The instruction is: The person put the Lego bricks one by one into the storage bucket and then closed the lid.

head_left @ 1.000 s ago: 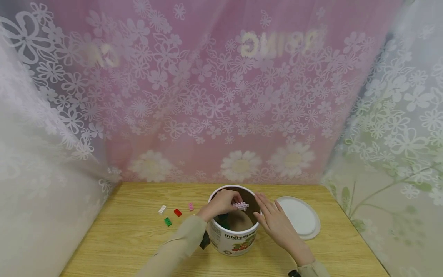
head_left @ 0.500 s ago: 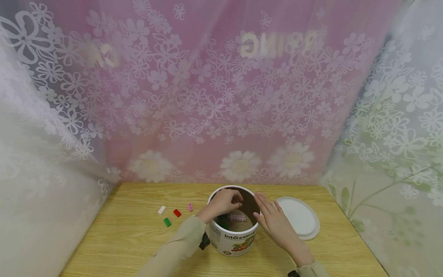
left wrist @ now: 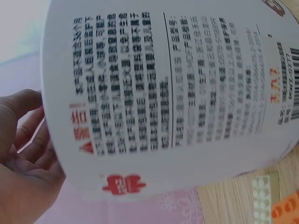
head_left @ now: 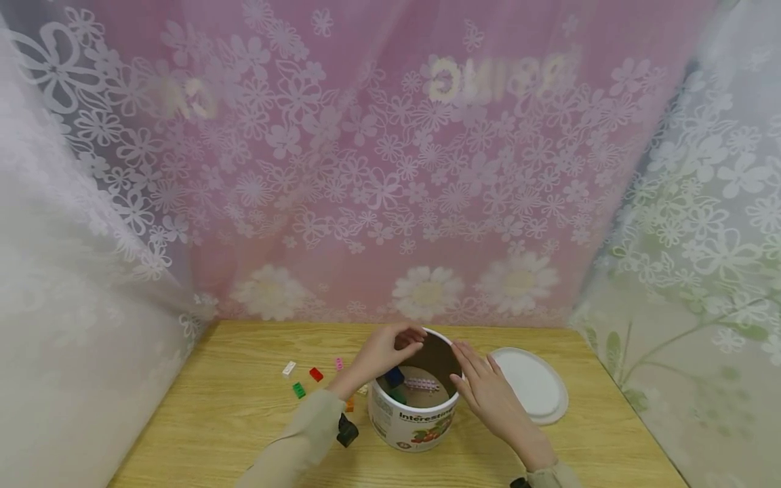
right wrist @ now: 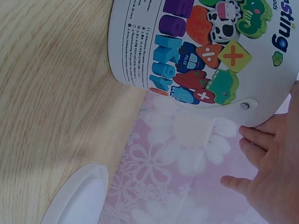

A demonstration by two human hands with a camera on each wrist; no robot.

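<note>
A white tub (head_left: 411,434) with printed labels stands upright on the table, its mouth uncovered. A long pale pink studded brick (head_left: 422,384) lies on its floor, near a dark blue block (head_left: 394,377) and a dark green block (head_left: 398,395). Over the tub's left rim, my left hand (head_left: 388,348) has loosely bent fingers with nothing between them; the left wrist view shows this hand (left wrist: 30,144) partly behind the tub wall. My right hand (head_left: 488,393) lies against the right rim with its fingers extended. In the right wrist view, fingertips (right wrist: 252,135) touch the tub's edge.
Left of the tub lie small bricks: white (head_left: 289,369), red (head_left: 316,374), green (head_left: 298,390) and pink (head_left: 339,364). An orange brick (left wrist: 286,208) and a cream brick (left wrist: 262,198) sit close by the tub. The round white lid (head_left: 529,383) lies to the right.
My left hand has let go of the pale pink brick, which dropped to the tub's floor. That hand has then risen up and left to the rim. The right hand has stayed put.
</note>
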